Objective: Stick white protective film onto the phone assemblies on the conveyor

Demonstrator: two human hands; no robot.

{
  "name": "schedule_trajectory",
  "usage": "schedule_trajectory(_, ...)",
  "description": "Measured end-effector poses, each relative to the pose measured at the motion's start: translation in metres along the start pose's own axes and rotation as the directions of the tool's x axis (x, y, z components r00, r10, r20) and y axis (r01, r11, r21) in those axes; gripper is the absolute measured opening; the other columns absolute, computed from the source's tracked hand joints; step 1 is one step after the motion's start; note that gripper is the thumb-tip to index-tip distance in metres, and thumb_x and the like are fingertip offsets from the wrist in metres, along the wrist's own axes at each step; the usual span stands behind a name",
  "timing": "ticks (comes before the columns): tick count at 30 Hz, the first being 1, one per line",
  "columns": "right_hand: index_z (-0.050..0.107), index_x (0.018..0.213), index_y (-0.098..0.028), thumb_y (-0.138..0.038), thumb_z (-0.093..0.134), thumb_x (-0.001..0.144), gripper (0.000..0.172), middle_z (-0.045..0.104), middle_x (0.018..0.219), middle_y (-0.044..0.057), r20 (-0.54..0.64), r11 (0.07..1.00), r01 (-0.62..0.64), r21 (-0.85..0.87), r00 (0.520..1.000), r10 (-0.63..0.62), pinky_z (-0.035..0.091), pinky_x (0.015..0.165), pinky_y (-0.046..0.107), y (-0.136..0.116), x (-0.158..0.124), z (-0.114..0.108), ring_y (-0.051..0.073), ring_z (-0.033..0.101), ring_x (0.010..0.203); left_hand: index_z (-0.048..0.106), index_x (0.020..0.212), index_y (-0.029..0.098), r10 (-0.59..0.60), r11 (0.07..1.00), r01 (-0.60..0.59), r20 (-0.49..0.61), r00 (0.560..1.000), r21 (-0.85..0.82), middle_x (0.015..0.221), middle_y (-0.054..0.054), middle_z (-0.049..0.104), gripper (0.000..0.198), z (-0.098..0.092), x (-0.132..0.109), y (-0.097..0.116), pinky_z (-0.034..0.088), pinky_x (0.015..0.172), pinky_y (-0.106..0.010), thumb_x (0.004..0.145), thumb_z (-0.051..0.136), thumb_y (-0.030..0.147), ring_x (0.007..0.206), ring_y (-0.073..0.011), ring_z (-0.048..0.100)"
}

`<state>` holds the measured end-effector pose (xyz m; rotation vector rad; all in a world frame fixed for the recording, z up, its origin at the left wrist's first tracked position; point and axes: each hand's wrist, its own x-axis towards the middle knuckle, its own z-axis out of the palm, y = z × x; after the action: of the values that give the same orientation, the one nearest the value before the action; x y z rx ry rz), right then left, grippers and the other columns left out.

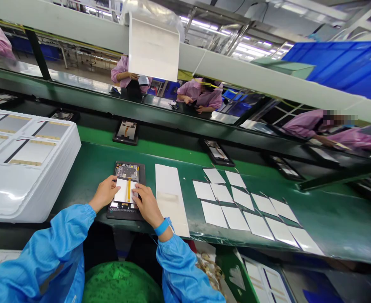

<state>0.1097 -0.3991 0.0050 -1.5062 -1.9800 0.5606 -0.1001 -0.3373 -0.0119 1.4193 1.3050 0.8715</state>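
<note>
The left hand (105, 193) and right hand (146, 205), open and gripping nothing, rest their fingertips on the white panel (122, 194) of an opened tablet (127, 172). It lies between them on the green bench (93, 168), just beside a long white strip (169, 189).

Open tablet (126, 210), black, back cover off, insides showing. Lies flat on the green bench (90, 168), close to the near edge, long side pointing away. Has a small grey board (127, 171) at the far end, a white panel (122, 190) in the middle, a thin orange strip (129, 189) running down it. Touched on the white panel by left hand (105, 193) and right hand (147, 206).
</note>
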Motion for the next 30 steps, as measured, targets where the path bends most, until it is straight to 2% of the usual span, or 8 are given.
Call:
schedule_trajectory(5,0.066,0.117,-0.020,-0.010,0.055,0.088,0.033,0.058,0.134,0.010,-0.002,1.000,0.004,-0.025,1.000,-0.004,0.043,0.106,0.047,0.001,0.000,0.003,0.025,0.050,0.123,0.068,0.108,0.017,0.091,0.969,-0.075,-0.057,0.994,0.235,0.089,-0.003,0.060,0.035,-0.002,-0.002,0.009,0.048,0.071,-0.031,0.074,0.064,0.024,0.066,-0.0150,0.059)
schedule_trajectory(10,0.065,0.116,-0.018,-0.010,0.053,0.089,0.031,0.057,0.134,0.011,-0.019,0.998,0.026,-0.049,0.999,-0.026,0.044,0.106,0.045,0.001,-0.003,0.008,0.025,0.049,0.122,0.070,0.106,0.022,0.083,0.819,-0.073,0.009,0.997,0.569,0.089,-0.004,0.058,0.025,-0.005,-0.008,0.017,0.042,0.071,-0.029,0.085,0.058,0.027,0.080,-0.0190,0.056)
schedule_trajectory(14,0.067,0.114,-0.018,-0.012,0.053,0.091,0.027,0.057,0.134,0.012,-0.031,0.993,0.031,-0.117,0.999,-0.035,0.043,0.106,0.046,0.000,-0.004,0.010,0.027,0.048,0.121,0.058,0.134,0.023,0.125,0.743,-0.055,-0.058,0.990,0.667,0.115,-0.011,0.058,0.050,-0.008,-0.014,0.007,0.042,0.086,-0.037,0.086,0.061,0.038,0.105,-0.0281,0.053)
schedule_trajectory(18,0.064,0.121,-0.016,-0.025,0.065,0.087,0.035,0.050,0.138,0.018,-0.155,0.973,-0.144,-0.179,0.981,0.117,0.042,0.105,0.052,0.003,-0.007,0.013,0.034,0.044,0.126,0.054,0.136,0.014,0.175,0.702,-0.025,-0.139,0.975,0.711,0.147,-0.022,0.042,0.060,-0.004,-0.015,-0.008,0.031,0.106,-0.054,0.086,0.060,0.045,0.135,-0.0391,0.033)
schedule_trajectory(21,0.058,0.130,-0.013,-0.029,0.066,0.086,0.047,0.051,0.135,0.021,-0.188,0.961,-0.231,-0.153,0.961,0.201,0.042,0.104,0.053,0.007,-0.010,0.018,0.035,0.046,0.125,0.061,0.129,0.012,0.184,0.750,-0.057,-0.125,0.975,0.659,0.153,-0.022,0.038,0.047,0.003,-0.015,-0.015,0.018,0.115,-0.057,0.090,0.055,0.038,0.145,-0.0379,0.023)
schedule_trajectory(24,0.059,0.130,-0.013,-0.027,0.066,0.085,0.047,0.051,0.134,0.020,-0.199,0.972,-0.222,-0.073,0.959,0.204,0.039,0.109,0.052,0.011,-0.013,0.022,0.035,0.046,0.127,0.061,0.129,0.013,0.173,0.862,-0.048,-0.203,0.964,0.505,0.153,-0.020,0.040,0.049,0.010,-0.022,-0.013,0.016,0.117,-0.057,0.086,0.059,0.036,0.146,-0.0377,0.023)
schedule_trajectory(27,0.060,0.129,-0.018,-0.029,0.065,0.085,0.045,0.051,0.138,0.016,-0.235,0.969,-0.223,0.106,0.941,0.242,0.037,0.112,0.050,0.014,-0.018,0.021,0.033,0.044,0.132,0.053,0.137,0.018,0.128,0.986,-0.099,-0.223,0.966,0.137,0.145,-0.016,0.051,0.061,0.017,-0.031,-0.002,0.029,0.115,-0.053,0.081,0.066,0.038,0.139,-0.0345,0.040)
schedule_trajectory(30,0.053,0.136,-0.021,-0.040,0.062,0.089,0.052,0.053,0.140,0.013,-0.286,0.901,-0.240,0.361,0.891,0.352,0.040,0.110,0.047,0.016,-0.023,0.015,0.029,0.047,0.132,0.039,0.147,0.020,0.024,0.961,-0.064,-0.152,0.988,-0.268,0.131,-0.015,0.062,0.078,0.024,-0.024,0.018,0.046,0.103,-0.048,0.078,0.070,0.041,0.121,-0.0311,0.059)
